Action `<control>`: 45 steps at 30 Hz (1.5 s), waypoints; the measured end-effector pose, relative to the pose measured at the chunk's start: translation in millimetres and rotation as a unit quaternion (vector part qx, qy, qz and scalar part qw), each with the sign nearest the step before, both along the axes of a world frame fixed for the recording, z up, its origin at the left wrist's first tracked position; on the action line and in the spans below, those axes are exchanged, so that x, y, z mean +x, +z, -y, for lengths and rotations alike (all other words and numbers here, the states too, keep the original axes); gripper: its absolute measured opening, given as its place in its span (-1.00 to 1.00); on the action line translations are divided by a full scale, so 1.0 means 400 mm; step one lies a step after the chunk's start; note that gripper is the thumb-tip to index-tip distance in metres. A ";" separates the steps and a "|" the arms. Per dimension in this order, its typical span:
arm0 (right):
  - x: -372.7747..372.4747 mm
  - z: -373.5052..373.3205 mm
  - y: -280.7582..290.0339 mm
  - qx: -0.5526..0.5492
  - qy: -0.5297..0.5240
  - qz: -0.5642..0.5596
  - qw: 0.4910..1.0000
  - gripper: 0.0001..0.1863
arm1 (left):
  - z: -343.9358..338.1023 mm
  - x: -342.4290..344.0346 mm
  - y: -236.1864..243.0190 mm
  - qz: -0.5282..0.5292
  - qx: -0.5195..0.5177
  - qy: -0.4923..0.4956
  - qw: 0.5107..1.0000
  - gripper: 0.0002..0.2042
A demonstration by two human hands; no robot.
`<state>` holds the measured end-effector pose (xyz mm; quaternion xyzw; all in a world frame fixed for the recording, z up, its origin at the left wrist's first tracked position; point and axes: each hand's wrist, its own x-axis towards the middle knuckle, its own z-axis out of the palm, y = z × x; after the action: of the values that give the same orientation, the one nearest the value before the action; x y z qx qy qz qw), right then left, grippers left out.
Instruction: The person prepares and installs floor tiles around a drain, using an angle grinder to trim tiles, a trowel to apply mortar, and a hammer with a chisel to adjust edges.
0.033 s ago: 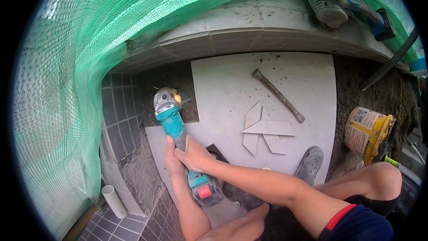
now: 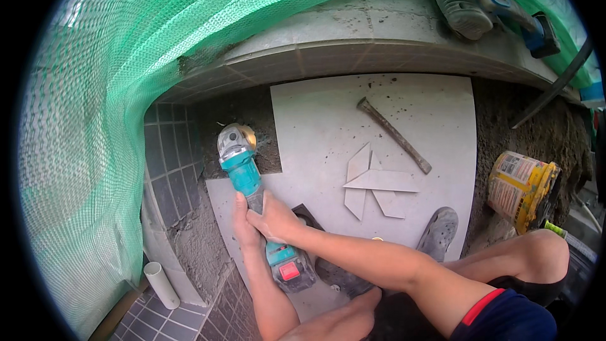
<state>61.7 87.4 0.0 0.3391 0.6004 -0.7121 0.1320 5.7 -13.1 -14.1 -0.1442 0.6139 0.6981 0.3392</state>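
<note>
My left hand [image 2: 245, 224] and my right hand [image 2: 276, 218] are both closed around the body of a teal cordless angle grinder [image 2: 241, 172]. Its metal head points away from me, with a yellowish guard or disc at its right side. The head sits over a dark, rough notch [image 2: 265, 146] at the far left corner of a large pale tile [image 2: 315, 113]. Whether the disc touches anything, I cannot tell. A battery with a red patch [image 2: 289, 271] forms the near end. Thin cut tile strips [image 2: 385, 180] lie crossed on the big tile, and a rusty chisel-like bar [image 2: 396, 137] rests beyond them.
Green netting [image 2: 120, 82] hangs along the left and far side. A tiled ledge [image 2: 328, 28] at the back carries a grey clog [image 2: 461, 9] and a blue-black power tool [image 2: 517, 12]. A yellow tub [image 2: 521, 189] tilts at the right; a white pipe [image 2: 161, 285] stands near left.
</note>
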 end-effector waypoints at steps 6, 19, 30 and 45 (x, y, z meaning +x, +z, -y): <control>-0.005 0.016 -0.026 0.017 -0.034 -0.023 0.999 -0.34 | 0.010 -0.017 -0.023 0.021 0.015 -0.013 1.000 -0.58; -0.022 0.041 -0.046 0.003 -0.039 -0.013 0.999 -0.38 | 0.004 -0.021 -0.002 -0.002 -0.016 0.003 1.000 -0.60; -0.017 0.051 -0.046 0.004 -0.049 -0.021 0.999 -0.38 | 0.002 -0.019 0.005 -0.023 -0.042 0.002 0.999 -0.60; -0.016 0.045 -0.037 -0.018 -0.044 -0.026 0.999 -0.33 | 0.016 -0.020 0.002 -0.033 -0.037 -0.007 0.999 -0.61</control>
<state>55.1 69.4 -14.9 0.3437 0.5752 -0.7367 0.0912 -2.5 -19.4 -13.2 -0.1299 0.6509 0.6770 0.3180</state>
